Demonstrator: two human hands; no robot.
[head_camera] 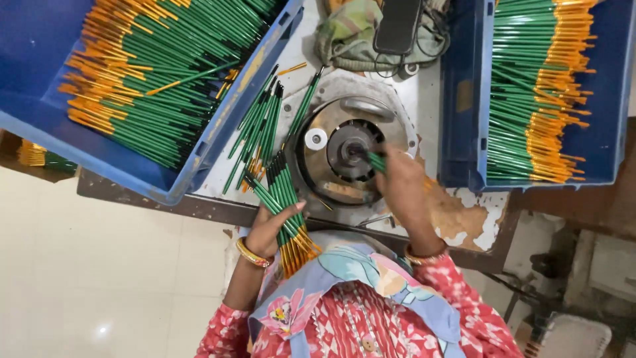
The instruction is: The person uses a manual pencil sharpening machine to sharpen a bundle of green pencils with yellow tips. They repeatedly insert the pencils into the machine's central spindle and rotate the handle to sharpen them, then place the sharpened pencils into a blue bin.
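Green pens (286, 202) gripped in left hand (268, 229); right hand (401, 182) pinches 1 pen (376, 161) at machine (348, 151).

bundle of green pens (281, 199): orange-tipped, fanned, gripped mid-length.
single green pen (376, 161): protrudes beyond the fingertips, tip at the round machine head (349, 151).

We take the round machine disc (348, 149) as our landmark. Left of it, loose green pens (262, 126) cover the tabletop (457, 222), and beyond them the left blue crate (40, 40) walls off that side. Right of the disc, the right blue crate (464, 99) stands close, leaving only a narrow bare strip. Behind the disc lies a cloth with a dark device (397, 26). Our hands (401, 182) reach the disc from the near edge, where the tabletop lies bare at the right.
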